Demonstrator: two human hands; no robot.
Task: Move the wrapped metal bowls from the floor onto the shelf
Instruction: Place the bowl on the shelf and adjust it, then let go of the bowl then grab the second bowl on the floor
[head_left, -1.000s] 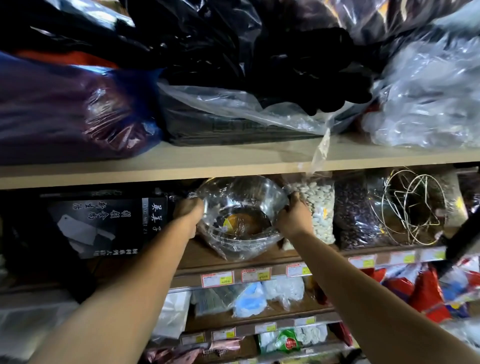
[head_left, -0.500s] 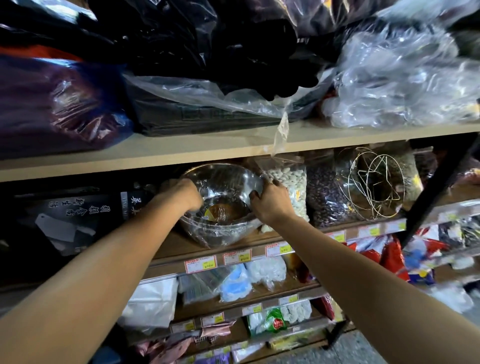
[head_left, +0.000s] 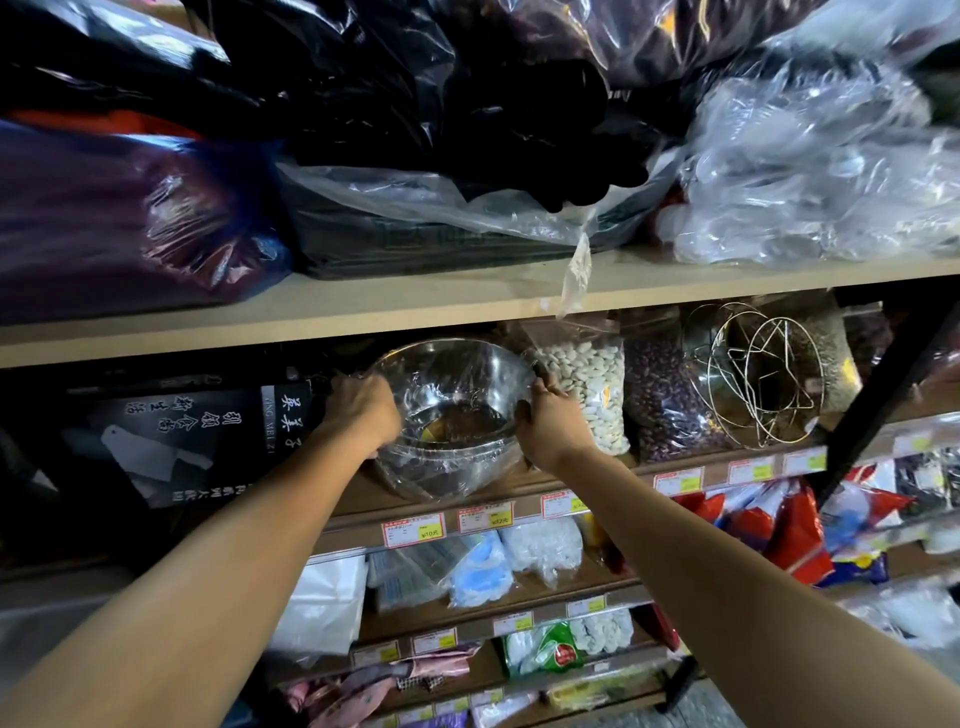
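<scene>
Crowded shop shelf (head_left: 519, 306), bagged goods all round. Wrapped metal bowls (head_left: 452, 415) on middle shelf board, tilted mouth-out, between black box (head_left: 197, 441) left and bean bag (head_left: 587, 395) right. Left hand (head_left: 363, 410), right hand (head_left: 550, 423): each grip closed on opposite rim. Probably light, rigid, film slippery; best held at rim.

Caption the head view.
Left hand and right hand hold wrapped metal bowls on the shelf beside bagged beans.
</scene>
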